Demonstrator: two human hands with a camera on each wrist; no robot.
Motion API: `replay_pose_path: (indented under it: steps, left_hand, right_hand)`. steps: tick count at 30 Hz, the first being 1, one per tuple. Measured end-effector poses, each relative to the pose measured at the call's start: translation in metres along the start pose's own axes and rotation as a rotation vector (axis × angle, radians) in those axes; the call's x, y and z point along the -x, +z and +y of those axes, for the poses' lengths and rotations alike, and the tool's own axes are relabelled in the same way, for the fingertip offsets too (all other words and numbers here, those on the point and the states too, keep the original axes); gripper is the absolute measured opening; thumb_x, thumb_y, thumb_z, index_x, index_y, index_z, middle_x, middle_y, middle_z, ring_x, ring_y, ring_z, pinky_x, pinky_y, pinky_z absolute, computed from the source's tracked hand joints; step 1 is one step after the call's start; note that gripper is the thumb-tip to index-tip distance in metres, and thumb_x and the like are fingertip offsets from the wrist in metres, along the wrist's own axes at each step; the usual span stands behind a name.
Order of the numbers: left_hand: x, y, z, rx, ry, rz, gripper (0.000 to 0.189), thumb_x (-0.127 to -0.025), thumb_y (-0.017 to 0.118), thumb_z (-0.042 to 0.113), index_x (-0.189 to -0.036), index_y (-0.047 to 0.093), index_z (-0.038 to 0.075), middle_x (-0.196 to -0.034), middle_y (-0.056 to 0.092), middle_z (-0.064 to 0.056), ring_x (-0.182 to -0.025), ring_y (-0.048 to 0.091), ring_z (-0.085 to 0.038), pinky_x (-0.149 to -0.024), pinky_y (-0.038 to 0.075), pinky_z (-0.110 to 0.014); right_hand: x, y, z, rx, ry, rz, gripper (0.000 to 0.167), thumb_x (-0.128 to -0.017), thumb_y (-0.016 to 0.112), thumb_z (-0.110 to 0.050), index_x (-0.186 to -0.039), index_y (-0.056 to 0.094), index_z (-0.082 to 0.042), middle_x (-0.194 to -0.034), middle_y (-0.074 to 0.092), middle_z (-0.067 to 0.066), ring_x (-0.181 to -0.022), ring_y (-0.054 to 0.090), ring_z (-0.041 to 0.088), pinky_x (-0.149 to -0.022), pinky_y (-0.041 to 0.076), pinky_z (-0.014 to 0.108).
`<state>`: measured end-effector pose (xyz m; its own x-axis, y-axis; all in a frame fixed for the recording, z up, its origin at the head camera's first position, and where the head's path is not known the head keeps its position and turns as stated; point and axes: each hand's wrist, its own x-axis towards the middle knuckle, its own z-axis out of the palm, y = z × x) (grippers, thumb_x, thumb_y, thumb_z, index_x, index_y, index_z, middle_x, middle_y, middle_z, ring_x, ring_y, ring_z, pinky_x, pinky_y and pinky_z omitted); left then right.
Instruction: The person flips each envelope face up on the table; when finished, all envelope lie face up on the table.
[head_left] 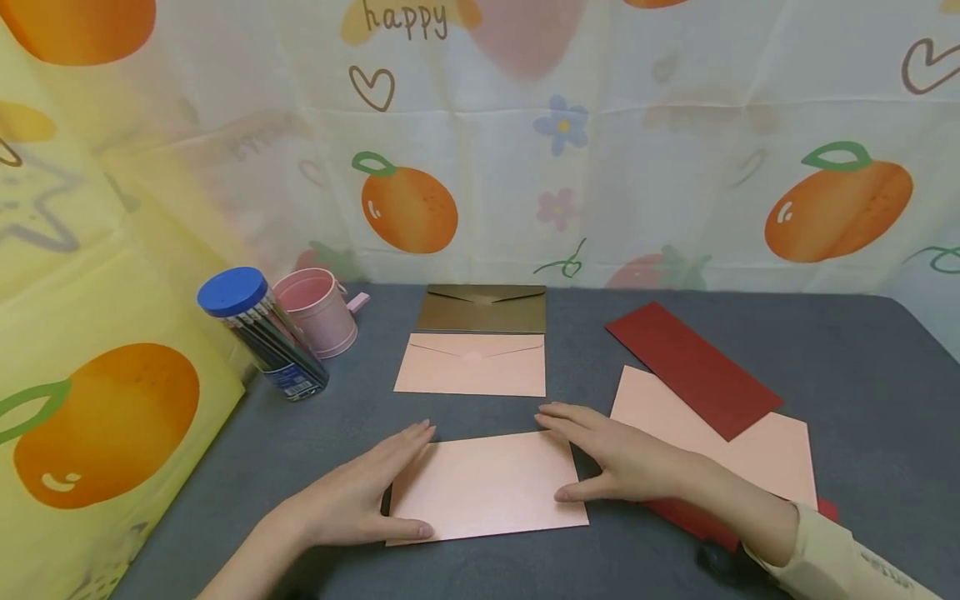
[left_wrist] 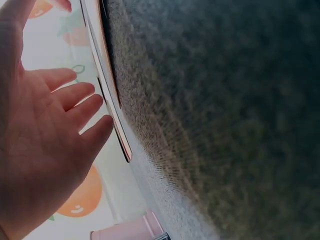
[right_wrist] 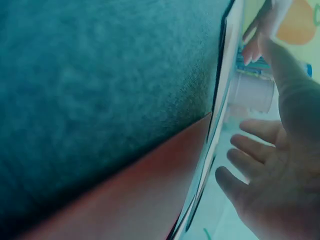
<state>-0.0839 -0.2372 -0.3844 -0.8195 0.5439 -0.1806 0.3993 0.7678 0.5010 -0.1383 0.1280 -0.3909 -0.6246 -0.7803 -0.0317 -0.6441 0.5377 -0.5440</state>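
Note:
A pale pink envelope (head_left: 487, 486), plain side up, lies flat on the dark grey table between the two hands. My left hand (head_left: 360, 493) is at its left end, thumb over the near left corner and straight fingers by the far left corner. At the right end is my right hand (head_left: 622, 454), fingers spread past the far corner and thumb tip over the right edge. In the left wrist view the left fingers (left_wrist: 75, 92) are extended and apart. The right fingers (right_wrist: 250, 150) look relaxed and spread in the right wrist view.
Behind lie a pink envelope (head_left: 472, 371) and a gold envelope (head_left: 482, 312), flaps showing. To the right, a red envelope (head_left: 690, 367) overlaps another pink one (head_left: 780, 454), with more red beneath. A blue-lidded pencil tub (head_left: 262, 333) and pink bucket (head_left: 318, 312) stand back left.

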Motion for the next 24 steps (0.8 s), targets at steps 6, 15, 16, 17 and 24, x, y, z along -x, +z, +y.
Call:
replay_pose_path:
  steps: [6,15,16,17,24]
  left_hand:
    - [0.004,0.001,-0.001,0.018,0.023,-0.065,0.110,-0.071,0.070,0.072,-0.157,0.019,0.027,-0.162,0.013,0.005,-0.147,0.014,-0.018,-0.110,0.029,-0.056]
    - [0.003,0.002,-0.007,0.047,0.021,-0.109,0.112,-0.069,0.075,0.068,-0.157,0.019,0.027,-0.163,0.011,0.005,-0.148,0.012,-0.019,-0.110,0.027,-0.057]
    - [0.003,0.002,-0.007,0.051,0.016,-0.115,0.112,-0.069,0.075,0.068,-0.157,0.019,0.027,-0.163,0.011,0.005,-0.148,0.012,-0.019,-0.110,0.026,-0.057]
    - [0.002,0.002,-0.007,0.056,0.011,-0.120,0.112,-0.069,0.075,0.067,-0.157,0.019,0.027,-0.162,0.012,0.006,-0.148,0.012,-0.020,-0.110,0.026,-0.057]
    - [0.002,0.002,-0.010,0.106,-0.016,-0.143,0.108,-0.071,0.077,0.062,-0.156,0.022,0.027,-0.162,0.014,0.006,-0.148,0.014,-0.021,-0.110,0.024,-0.058]
  right_hand:
    - [0.004,0.003,0.000,0.072,-0.065,-0.125,0.099,-0.082,0.062,-0.067,-0.155,0.026,-0.011,-0.161,0.018,0.003,-0.147,0.018,0.020,-0.112,0.029,0.044]
    - [0.008,0.002,0.000,0.091,-0.057,-0.158,0.104,-0.080,0.065,-0.067,-0.155,0.023,-0.009,-0.162,0.016,0.005,-0.147,0.019,0.020,-0.113,0.028,0.044]
    - [0.008,0.002,0.000,0.089,-0.056,-0.160,0.104,-0.080,0.066,-0.067,-0.155,0.024,-0.009,-0.162,0.016,0.005,-0.146,0.019,0.020,-0.113,0.028,0.044]
    - [0.008,0.002,0.000,0.087,-0.055,-0.161,0.104,-0.080,0.066,-0.066,-0.155,0.024,-0.009,-0.162,0.016,0.005,-0.146,0.020,0.020,-0.113,0.029,0.043]
    - [0.008,0.002,0.001,0.099,-0.052,-0.155,0.100,-0.080,0.069,-0.063,-0.154,0.027,-0.010,-0.161,0.019,0.005,-0.146,0.022,0.019,-0.111,0.031,0.043]
